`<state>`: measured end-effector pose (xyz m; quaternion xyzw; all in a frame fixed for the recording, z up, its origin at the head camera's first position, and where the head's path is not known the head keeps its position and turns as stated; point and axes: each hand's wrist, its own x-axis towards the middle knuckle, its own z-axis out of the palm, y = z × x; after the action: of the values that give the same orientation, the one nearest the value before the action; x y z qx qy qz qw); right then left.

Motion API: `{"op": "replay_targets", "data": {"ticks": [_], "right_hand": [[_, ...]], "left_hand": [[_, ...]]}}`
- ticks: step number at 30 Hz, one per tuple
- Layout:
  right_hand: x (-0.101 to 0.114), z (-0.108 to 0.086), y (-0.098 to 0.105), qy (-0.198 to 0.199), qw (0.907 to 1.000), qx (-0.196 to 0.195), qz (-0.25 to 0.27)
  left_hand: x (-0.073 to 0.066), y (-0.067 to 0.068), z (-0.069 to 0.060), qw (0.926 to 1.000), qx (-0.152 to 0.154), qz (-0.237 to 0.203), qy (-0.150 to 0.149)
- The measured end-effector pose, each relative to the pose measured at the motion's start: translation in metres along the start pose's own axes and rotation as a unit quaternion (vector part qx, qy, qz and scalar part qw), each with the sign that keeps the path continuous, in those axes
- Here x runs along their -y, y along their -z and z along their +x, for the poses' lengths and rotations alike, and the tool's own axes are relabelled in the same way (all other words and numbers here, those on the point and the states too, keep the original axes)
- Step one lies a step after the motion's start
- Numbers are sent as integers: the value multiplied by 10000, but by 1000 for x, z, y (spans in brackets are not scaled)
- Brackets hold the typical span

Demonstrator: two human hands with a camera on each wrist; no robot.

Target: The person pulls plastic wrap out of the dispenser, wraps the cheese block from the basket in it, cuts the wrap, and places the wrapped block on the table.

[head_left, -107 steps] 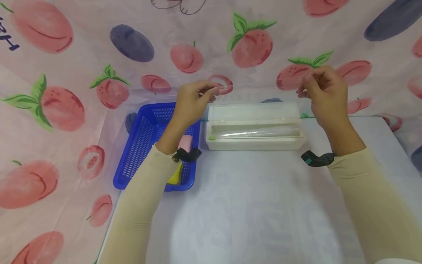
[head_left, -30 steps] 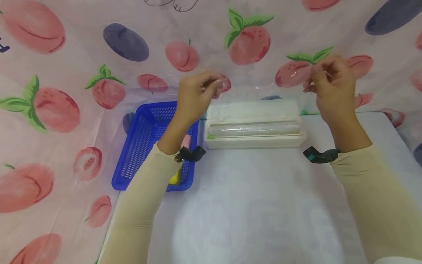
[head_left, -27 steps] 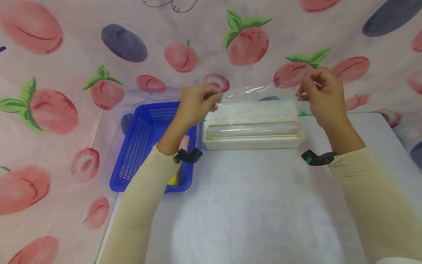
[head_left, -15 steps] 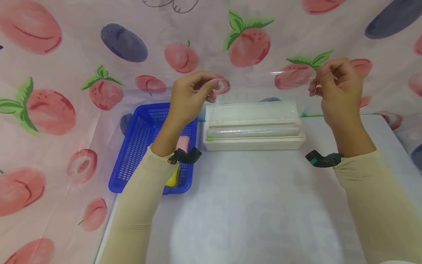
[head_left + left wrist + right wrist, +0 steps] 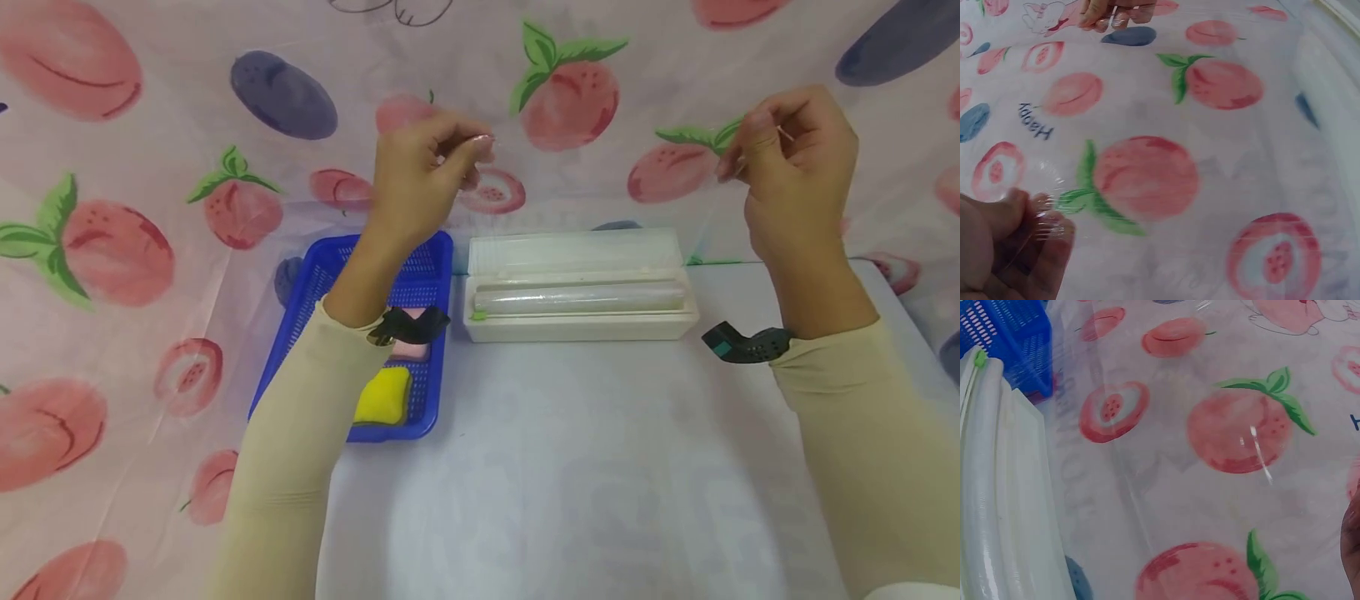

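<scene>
Both hands are up in the air, left hand [image 5: 423, 179] and right hand [image 5: 802, 171] each pinching an edge of clear film [image 5: 1257, 447] stretched between them, beyond the open white box [image 5: 581, 330]. Head cam barely picks the film up; the wrist cams catch the glare, and the left one shows it crinkled in the fingers. Right wrist cam only gets a sliver of its own hand. The film roll [image 5: 585, 297] sits in the box. Left sleeve [image 5: 277, 492] blocks part of the blue basket [image 5: 435, 400] holding yellow [image 5: 384, 396] and pink pieces.
</scene>
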<state>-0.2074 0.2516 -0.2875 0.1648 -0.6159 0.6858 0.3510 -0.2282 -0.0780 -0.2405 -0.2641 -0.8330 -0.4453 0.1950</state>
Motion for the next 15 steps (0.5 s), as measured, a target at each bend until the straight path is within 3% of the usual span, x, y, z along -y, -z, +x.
{"op": "replay_targets", "data": {"ticks": [3, 8, 15], "right_hand": [[3, 6, -1, 219, 9997, 24, -39], [6, 9, 2, 259, 9996, 15, 55], [7, 13, 3, 182, 9993, 3, 319]], "left_hand": [[-3, 1, 7, 9999, -85, -103, -21], [-9, 1, 9, 9993, -120, -317, -170], [-9, -1, 12, 9982, -262, -52, -535]]}}
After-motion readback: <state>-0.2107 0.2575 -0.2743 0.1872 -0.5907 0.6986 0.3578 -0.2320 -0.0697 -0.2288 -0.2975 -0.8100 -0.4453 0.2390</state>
